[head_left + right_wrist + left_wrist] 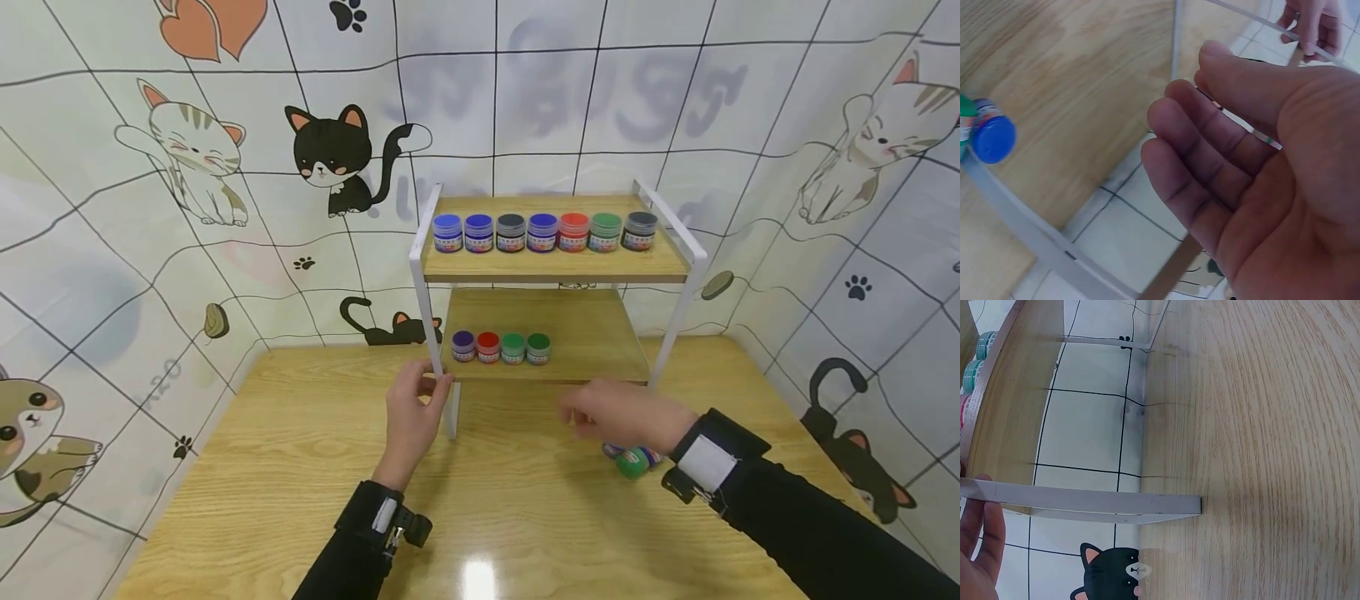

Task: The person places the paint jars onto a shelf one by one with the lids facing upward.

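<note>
A two-tier rack with wooden shelves and a white metal frame (684,321) stands on the table. My left hand (412,408) pinches its left front post beside the lower shelf (588,333). On that shelf, small paint jars with purple (463,346), red (488,347) and green lids (538,349) form a row at the left. My right hand (630,412) is in front of the shelf's right side, fingers loosely bent, nothing held in the right wrist view. Below it on the table lie a green-lidded jar (632,463) and a blue-lidded jar (994,139), partly hidden in the head view.
The upper shelf (555,266) bears a row of several paint jars with blue (447,234), black (512,234), red (573,232) and green lids (604,232). Behind the wooden table (300,467) hangs a white gridded wall covering (465,100) with printed cats.
</note>
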`<state>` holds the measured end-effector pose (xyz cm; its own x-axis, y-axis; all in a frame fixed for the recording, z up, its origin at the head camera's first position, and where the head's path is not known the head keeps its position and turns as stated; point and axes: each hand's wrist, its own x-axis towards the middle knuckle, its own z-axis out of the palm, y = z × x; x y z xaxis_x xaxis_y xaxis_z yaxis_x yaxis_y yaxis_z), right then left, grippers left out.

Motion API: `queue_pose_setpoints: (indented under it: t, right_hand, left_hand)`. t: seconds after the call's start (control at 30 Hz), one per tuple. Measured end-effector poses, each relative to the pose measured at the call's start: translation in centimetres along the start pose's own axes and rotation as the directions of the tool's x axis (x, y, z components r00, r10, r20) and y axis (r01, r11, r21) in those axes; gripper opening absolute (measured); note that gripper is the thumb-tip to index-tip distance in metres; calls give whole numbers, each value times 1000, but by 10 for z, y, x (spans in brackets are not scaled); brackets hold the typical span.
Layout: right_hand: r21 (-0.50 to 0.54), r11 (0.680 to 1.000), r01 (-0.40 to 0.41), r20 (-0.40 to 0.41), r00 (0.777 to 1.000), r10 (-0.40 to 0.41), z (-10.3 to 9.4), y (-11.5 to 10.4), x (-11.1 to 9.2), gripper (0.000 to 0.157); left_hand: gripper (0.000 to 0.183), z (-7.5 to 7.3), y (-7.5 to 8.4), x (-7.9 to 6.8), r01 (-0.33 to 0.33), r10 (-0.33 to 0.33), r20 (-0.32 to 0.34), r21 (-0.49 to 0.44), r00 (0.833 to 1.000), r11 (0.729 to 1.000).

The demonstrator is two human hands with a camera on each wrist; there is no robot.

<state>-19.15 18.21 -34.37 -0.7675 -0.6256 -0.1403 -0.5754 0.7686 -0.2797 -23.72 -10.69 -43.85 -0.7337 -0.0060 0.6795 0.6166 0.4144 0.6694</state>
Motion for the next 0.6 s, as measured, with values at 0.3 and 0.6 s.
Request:
queue_pose_setpoints:
  t: [0.3, 0.6]
  right_hand:
    - [-22, 998, -52, 36, 998, 53, 17, 25, -7, 20]
    - [-142, 984, -107, -2, 994, 108, 40, 40, -6, 20]
  left_hand:
    - [13, 1, -1, -1, -6, 6, 10, -6, 1000, 1000]
    - [14, -1, 0, 0, -4, 4, 9, 5, 1000, 1000]
